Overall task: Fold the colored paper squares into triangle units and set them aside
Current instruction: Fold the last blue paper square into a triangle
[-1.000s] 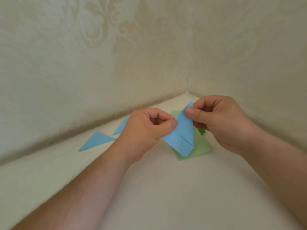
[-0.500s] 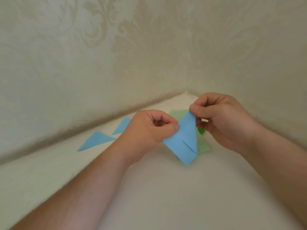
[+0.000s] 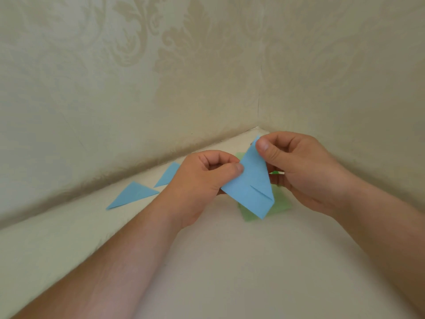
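Cream surface [image 3: 230, 261] in a corner, patterned wallpaper [image 3: 138, 77] on both walls, corner seam at approx 12 o'clock.

Both hands up off the surface, centre of view, working one blue paper [image 3: 251, 187]. It's part-folded: long pointed shape, tip at 12, blunt end at 6, small folded flap w/ crease near the lower right edge.

Left hand [image 3: 202, 180]: fingers curled, thumb + index pinching the paper's left edge at approx 9 o'clock of the piece.

Right hand [image 3: 299, 166]: fingers curled, thumb on the front face near the top tip, pinching it against the fingers behind; lower fingers sit behind the paper's right side.

Green paper [image 3: 281, 207] lies flat on the surface directly under/behind the blue one, mostly hidden; small brighter green bit [image 3: 274, 172] shows between the right fingers, can't tell what it is.

Two blue triangles set aside at approx 9 o'clock of the hands, by the left wall: near triangle [image 3: 132, 194] fully visible, far triangle [image 3: 169, 173] partly hidden behind left hand. They sit near each other, not touching.
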{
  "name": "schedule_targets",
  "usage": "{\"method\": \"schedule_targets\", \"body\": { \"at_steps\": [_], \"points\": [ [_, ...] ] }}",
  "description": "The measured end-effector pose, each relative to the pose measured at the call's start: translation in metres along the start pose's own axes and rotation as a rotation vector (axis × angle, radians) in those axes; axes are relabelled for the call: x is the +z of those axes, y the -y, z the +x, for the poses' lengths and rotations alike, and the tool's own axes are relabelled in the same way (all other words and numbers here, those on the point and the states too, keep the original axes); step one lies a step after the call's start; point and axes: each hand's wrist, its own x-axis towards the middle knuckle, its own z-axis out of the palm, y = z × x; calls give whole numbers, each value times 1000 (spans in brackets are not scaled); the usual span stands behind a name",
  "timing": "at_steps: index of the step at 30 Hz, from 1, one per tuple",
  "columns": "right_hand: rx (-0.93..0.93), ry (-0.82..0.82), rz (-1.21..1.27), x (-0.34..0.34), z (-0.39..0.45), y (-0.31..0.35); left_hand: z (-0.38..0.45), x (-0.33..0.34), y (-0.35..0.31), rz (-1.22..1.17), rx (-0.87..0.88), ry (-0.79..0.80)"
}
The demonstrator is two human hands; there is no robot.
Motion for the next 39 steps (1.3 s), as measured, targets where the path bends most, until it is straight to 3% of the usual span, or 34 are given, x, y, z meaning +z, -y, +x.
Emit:
{"method": "schedule_targets", "body": {
  "at_steps": [3,8,13,18,26,35,39],
  "points": [
    [-1,47,-53,2,-1,-2,2,-2,2,-52,1,-36],
    [-53,-68,-126,2,3,-5,3,0,4,-86,46,-44],
    [-15,23,-121,4,1,-6,6,-1,5,-142,89,-92],
    [-87,-81,-205,3,4,-8,7,-2,6,-169,122,-84],
    [-70,-23,-199,1,3,-5,11,-4,5,-200,119,-208],
    [-25,-59,-84,1,4,-5,8,0,6,-245,165,-106],
    [-26,8,-99,7,1,-8,9,0,7,-185,138,-187]
  ]
}}
